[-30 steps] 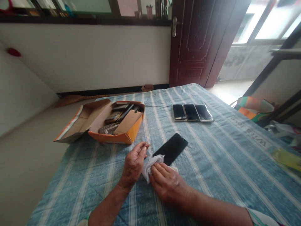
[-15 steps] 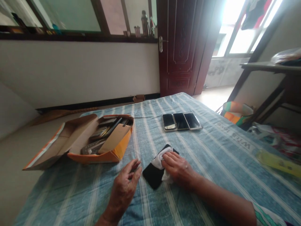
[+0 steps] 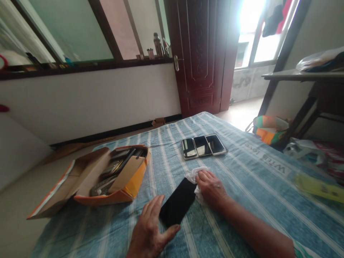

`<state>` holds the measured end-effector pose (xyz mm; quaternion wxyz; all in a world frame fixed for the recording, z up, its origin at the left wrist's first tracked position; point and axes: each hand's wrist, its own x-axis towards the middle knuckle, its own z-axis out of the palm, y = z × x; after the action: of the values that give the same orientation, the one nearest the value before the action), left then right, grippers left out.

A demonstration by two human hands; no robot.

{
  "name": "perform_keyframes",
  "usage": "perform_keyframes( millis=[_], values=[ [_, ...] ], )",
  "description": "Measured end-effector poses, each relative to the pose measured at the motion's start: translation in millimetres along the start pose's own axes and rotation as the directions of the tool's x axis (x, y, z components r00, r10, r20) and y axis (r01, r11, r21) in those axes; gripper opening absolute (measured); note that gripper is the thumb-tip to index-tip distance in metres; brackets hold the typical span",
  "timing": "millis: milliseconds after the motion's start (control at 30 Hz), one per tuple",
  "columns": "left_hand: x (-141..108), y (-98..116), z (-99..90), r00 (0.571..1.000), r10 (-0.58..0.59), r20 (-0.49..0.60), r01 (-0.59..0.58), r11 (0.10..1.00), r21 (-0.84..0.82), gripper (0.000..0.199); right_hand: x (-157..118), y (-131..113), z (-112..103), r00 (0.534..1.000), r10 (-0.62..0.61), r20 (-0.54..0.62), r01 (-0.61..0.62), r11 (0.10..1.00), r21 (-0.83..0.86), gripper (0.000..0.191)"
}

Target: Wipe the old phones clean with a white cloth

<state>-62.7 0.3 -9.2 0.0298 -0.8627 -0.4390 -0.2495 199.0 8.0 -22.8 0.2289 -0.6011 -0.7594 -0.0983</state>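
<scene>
blue cloth (image 3: 236, 182) under phone (image 3: 177, 202), door (image 3: 198, 61) beyond

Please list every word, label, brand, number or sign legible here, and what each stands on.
"WITH": on the striped cloth, towards its right side; blurred, but it seems to read so.
"love": same cloth, next to it, fainter.
Yellow packet: dark marks, too blurred to read.
Black phone and box: no legible text.
</scene>
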Motion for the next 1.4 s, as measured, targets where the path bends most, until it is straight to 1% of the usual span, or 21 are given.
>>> perform_keyframes(
  millis=[67, 200, 300, 400, 500, 667, 800, 1000, 1067, 1133, 1267, 1333, 1400],
  values=[
    [1, 8, 3.2, 1.0, 0.009, 0.025, -0.011, 0.998, 0.062, 0.074, 2, 0, -3, 0.999, 0.015, 0.032, -0.016, 1.0, 0.016, 0.016],
    [5, 22, 7.1, 0.999, -0.023, 0.047, 0.016, 0.99, 0.137, 0.073, 4, 6, -11, 0.994, 0.059, 0.096, -0.062, 0.998, 0.029, 0.019],
    [9, 29, 5.8, 0.998, -0.026, 0.059, 0.018, 0.99, 0.139, 0.069, 5, 15, -15, 0.987, 0.109, 0.116, -0.112, 0.994, 0.014, 0.023],
    [10, 32, 4.9, 0.999, -0.016, 0.038, 0.011, 0.991, 0.135, 0.066, 5, 23, -15, 0.981, 0.155, 0.12, -0.155, 0.988, -0.009, 0.025],
    [8, 34, 6.0, 1.0, 0.0, 0.017, -0.002, 0.991, 0.135, 0.067, 5, 26, -15, 0.975, 0.18, 0.131, -0.178, 0.984, -0.025, 0.026],
    [7, 37, 5.3, 1.0, -0.002, 0.004, 0.001, 0.994, 0.107, 0.067, 3, 24, -18, 0.973, 0.178, 0.147, -0.174, 0.984, -0.038, 0.027],
    [8, 42, 2.7, 1.0, -0.011, -0.002, 0.011, 0.998, 0.063, 0.065, 0, 23, -19, 0.978, 0.157, 0.139, -0.152, 0.987, -0.047, 0.027],
    [9, 45, 0.2, 1.0, 0.002, -0.027, -0.001, 0.999, 0.033, 0.057, -3, 24, -18, 0.983, 0.133, 0.128, -0.132, 0.991, -0.015, 0.029],
    [10, 45, -1.8, 1.0, -0.001, -0.027, 0.001, 1.0, 0.016, 0.054, -5, 24, -16, 0.986, 0.129, 0.108, -0.133, 0.991, 0.025, 0.031],
    [11, 45, -4.3, 1.0, -0.008, -0.017, 0.008, 1.0, -0.005, 0.051, -7, 25, -12, 0.989, 0.135, 0.056, -0.14, 0.986, 0.095, 0.034],
    [13, 46, -8.5, 1.0, -0.008, 0.002, 0.008, 0.999, -0.037, 0.037, -10, 28, -2, 0.981, 0.17, -0.097, -0.137, 0.95, 0.28, 0.039],
    [14, 46, -9.6, 1.0, -0.003, 0.006, 0.003, 0.999, -0.044, 0.03, -10, 29, 0, 0.968, 0.183, -0.171, -0.111, 0.926, 0.361, 0.039],
    [14, 47, -10.7, 1.0, -0.003, 0.015, 0.004, 0.999, -0.046, 0.028, -10, 29, 0, 0.95, 0.184, -0.251, -0.066, 0.908, 0.414, 0.038]
  ],
)
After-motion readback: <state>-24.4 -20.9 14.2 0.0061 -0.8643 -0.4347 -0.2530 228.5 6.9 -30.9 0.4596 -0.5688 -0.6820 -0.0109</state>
